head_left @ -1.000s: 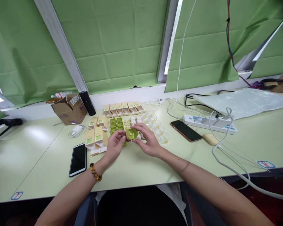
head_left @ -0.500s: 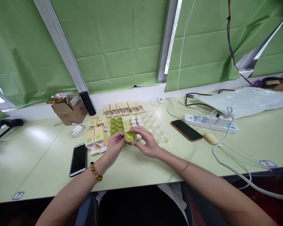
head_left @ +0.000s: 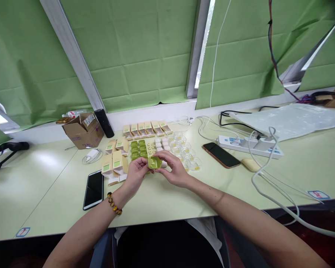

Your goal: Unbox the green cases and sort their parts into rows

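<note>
A small green plastic tray [head_left: 154, 162] is held tilted between both hands, its hollow side facing me. My left hand [head_left: 137, 171] pinches its left edge, and my right hand [head_left: 174, 169] grips its right edge. Behind the hands lie rows of matching green trays [head_left: 139, 147], small pale yellow pieces [head_left: 151, 147], whitish-pink blocks [head_left: 161, 143] and clear plastic covers with yellow bits [head_left: 185, 150]. Cream cartons with green labels [head_left: 117, 163] stand left of my left hand, and another row of cartons [head_left: 144, 128] stands at the back.
A white-framed phone [head_left: 93, 189] lies to the left, and a dark phone [head_left: 221, 155] to the right. Past it are a power strip [head_left: 270, 149] with white cables and a cream case [head_left: 250, 164]. A cardboard box [head_left: 83, 132] and a black cylinder [head_left: 104, 123] stand back left.
</note>
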Demonstrator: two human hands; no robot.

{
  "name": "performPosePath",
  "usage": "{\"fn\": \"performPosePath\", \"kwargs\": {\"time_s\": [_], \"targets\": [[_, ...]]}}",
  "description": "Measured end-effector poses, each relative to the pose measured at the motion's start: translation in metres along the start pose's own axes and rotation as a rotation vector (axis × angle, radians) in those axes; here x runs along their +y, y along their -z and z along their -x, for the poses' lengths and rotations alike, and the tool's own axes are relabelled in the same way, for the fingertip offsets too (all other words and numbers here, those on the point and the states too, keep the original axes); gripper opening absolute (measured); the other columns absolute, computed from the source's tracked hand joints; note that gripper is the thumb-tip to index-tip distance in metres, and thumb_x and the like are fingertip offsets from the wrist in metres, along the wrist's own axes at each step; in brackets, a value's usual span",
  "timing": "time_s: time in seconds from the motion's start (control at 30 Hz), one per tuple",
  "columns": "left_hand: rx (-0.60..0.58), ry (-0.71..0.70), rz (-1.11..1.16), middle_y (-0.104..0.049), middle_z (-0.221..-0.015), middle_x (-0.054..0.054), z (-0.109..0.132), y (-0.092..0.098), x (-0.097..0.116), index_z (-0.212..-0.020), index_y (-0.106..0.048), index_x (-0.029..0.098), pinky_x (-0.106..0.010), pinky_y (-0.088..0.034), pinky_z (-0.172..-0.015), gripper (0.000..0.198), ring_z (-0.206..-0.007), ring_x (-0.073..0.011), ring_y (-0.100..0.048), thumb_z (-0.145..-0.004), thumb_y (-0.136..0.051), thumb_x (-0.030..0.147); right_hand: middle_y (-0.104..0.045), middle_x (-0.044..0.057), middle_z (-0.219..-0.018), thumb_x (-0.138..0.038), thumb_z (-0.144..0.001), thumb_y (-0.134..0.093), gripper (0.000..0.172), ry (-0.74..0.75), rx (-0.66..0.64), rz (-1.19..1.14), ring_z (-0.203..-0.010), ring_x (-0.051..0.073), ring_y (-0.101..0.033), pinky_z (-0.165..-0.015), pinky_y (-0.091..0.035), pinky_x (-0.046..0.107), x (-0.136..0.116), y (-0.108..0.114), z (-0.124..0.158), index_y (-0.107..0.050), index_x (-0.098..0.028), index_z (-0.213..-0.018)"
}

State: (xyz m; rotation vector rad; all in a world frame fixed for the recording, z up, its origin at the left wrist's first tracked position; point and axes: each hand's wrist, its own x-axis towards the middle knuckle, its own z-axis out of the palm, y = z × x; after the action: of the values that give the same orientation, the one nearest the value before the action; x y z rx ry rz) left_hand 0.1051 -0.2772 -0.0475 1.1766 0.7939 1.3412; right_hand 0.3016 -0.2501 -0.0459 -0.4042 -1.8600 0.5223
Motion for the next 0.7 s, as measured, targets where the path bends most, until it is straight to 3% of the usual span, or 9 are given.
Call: {"fn": "performPosePath", "kwargs": {"time_s": [0.6, 0.7], "targets": [[0.060, -0.016, -0.020, -0.073, -0.074, -0.002, -0.0011, 0.0012, -0.0004, -0.080, -0.069, 0.015, -0.027, -0.056, -0.067, 0.042, -0.064, -0.0126, -0.067, -0.067, -0.100, 0.041, -0.073, 0.011, -0.113, -0.039, -0.094, -0.080, 0.040, -0.030, 0.018, 0.001, -0.104, 0.026, -0.070, -0.088, -0.063, 0.042, 0.0058, -0.0030, 0.0022, -0.068, -0.025, -0.129], [0.053, -0.005, -0.023, -0.074, -0.078, -0.003, 0.0004, 0.0000, 0.0022, -0.088, -0.071, 0.016, -0.027, -0.057, -0.068, 0.043, -0.066, -0.0132, -0.068, -0.069, -0.099, 0.042, -0.073, 0.011, -0.114, -0.039, -0.093, -0.081, 0.039, -0.046, 0.018, 0.001, -0.105, 0.026, -0.070, -0.088, -0.063, 0.043, 0.0040, -0.0027, 0.0014, -0.069, -0.025, -0.128]]}}
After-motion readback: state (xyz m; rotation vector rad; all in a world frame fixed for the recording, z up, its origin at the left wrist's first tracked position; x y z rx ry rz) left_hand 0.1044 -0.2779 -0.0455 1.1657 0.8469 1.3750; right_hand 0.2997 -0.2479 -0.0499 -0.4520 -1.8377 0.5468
